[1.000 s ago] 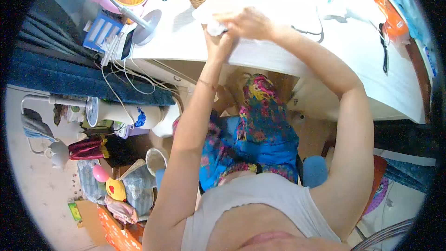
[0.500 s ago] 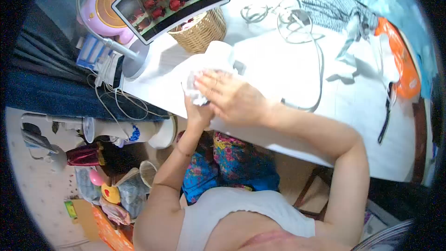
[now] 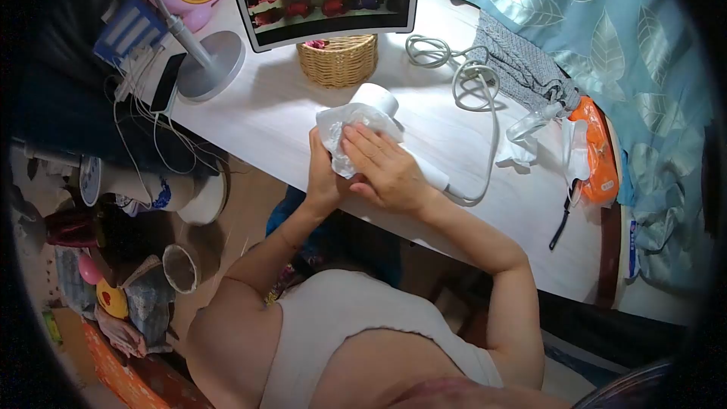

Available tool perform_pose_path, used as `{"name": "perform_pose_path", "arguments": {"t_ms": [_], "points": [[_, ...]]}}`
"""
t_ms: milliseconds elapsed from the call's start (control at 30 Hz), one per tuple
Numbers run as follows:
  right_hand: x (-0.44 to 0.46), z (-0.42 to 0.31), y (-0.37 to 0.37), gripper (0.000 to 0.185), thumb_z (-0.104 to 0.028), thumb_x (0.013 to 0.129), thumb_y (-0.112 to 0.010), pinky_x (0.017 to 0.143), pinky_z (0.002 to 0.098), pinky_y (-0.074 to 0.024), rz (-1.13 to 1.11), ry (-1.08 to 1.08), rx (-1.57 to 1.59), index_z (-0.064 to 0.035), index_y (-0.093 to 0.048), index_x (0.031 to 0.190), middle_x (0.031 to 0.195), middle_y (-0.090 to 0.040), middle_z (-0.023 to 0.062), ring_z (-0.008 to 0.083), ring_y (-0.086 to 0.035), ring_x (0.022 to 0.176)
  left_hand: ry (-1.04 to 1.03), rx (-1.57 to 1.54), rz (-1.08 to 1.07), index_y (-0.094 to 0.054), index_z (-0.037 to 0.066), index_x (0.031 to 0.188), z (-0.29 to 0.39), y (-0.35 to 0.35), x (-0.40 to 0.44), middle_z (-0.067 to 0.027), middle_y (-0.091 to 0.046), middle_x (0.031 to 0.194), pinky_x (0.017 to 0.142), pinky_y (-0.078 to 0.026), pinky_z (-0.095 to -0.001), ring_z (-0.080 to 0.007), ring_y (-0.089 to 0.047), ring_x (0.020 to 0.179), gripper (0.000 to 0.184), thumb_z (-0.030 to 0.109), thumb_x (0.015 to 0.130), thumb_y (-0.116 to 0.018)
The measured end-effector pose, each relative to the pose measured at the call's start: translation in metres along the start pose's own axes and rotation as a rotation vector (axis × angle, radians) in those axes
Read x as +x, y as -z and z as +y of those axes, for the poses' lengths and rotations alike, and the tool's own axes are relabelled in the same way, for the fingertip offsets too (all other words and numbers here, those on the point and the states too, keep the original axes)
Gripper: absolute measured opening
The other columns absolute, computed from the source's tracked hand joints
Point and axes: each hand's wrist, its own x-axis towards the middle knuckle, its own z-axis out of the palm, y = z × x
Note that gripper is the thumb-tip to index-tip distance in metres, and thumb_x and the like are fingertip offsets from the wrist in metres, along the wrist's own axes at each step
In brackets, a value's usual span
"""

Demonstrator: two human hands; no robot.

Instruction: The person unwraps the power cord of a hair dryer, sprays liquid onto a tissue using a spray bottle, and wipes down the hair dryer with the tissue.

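Note:
A crumpled white tissue [image 3: 338, 136] is spread between my hands above the table's front edge. My left hand [image 3: 323, 176] grips it from below and the left side, its fingers partly hidden behind it. My right hand [image 3: 390, 174] lies over the tissue with its fingers stretched out and close together, pressing flat on it. Just beyond and under the hands lies a white corded appliance that looks like a hair dryer [image 3: 376, 98]. Its round head shows above the tissue, and its handle runs out past my right hand to a grey cord [image 3: 485, 182].
A tablet [image 3: 333, 36] stands before a wicker basket [image 3: 338, 64] at the back. To the left are a lamp base [image 3: 219, 68], a phone [image 3: 166, 85] and tangled cables. A grey knitted cloth [image 3: 522, 68], a clear plastic piece [image 3: 530, 125] and an orange packet [image 3: 597, 155] lie right.
The head view has shifted and turned, so the table appears moved, and the picture is less bright. My hands stay together on the tissue; more of the white appliance shows.

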Motion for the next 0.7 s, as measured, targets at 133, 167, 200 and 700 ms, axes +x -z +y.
{"name": "perform_pose_path", "arguments": {"t_ms": [133, 167, 200, 700], "points": [[0.007, 0.008, 0.004, 0.057, -0.034, 0.079, -0.06, 0.1, 0.0424, -0.0356, 0.03, -0.205, -0.111, 0.0014, -0.048, 0.123, 0.131, -0.044, 0.0199, 0.0323, -0.043, 0.122, -0.187, 0.274, -0.046, -0.037, -0.002, 0.121, 0.001, 0.012, 0.005, -0.0179, -0.036, 0.122, 0.101, -0.029, -0.0385, -0.0317, -0.036, 0.117, 0.074, 0.013, 0.06, -0.077], [0.008, 0.004, 0.006, 0.057, -0.037, 0.082, -0.057, 0.1, 0.0428, -0.0361, 0.009, -0.227, -0.1, 0.0018, -0.047, 0.123, 0.131, -0.044, 0.0202, 0.0327, -0.043, 0.122, -0.162, 0.223, -0.055, -0.037, -0.002, 0.121, 0.0, 0.013, 0.004, -0.0183, -0.036, 0.122, 0.101, -0.029, -0.0387, -0.0319, -0.036, 0.117, 0.074, 0.011, 0.06, -0.076], [0.009, -0.001, 0.005, 0.057, -0.04, 0.084, -0.053, 0.1, 0.043, -0.036, -0.038, -0.149, -0.032, 0.0023, -0.047, 0.123, 0.131, -0.044, 0.0206, 0.0334, -0.042, 0.122, -0.163, 0.246, -0.042, -0.037, -0.001, 0.121, 0.001, 0.015, 0.0, -0.0184, -0.037, 0.121, 0.1, -0.03, -0.0385, -0.0325, -0.036, 0.117, 0.072, 0.008, 0.06, -0.074], [0.012, 0.008, 0.006, 0.069, -0.057, 0.09, -0.028, 0.102, 0.0441, -0.0323, -0.133, -0.131, -0.033, -0.0009, -0.044, 0.128, 0.134, -0.041, 0.0188, 0.0345, -0.036, 0.127, -0.116, 0.219, -0.105, -0.034, 0.0, 0.124, 0.002, 0.018, 0.006, -0.0164, -0.033, 0.124, 0.102, -0.027, -0.038, -0.0292, -0.033, 0.12, 0.077, 0.014, 0.063, -0.077]]}}
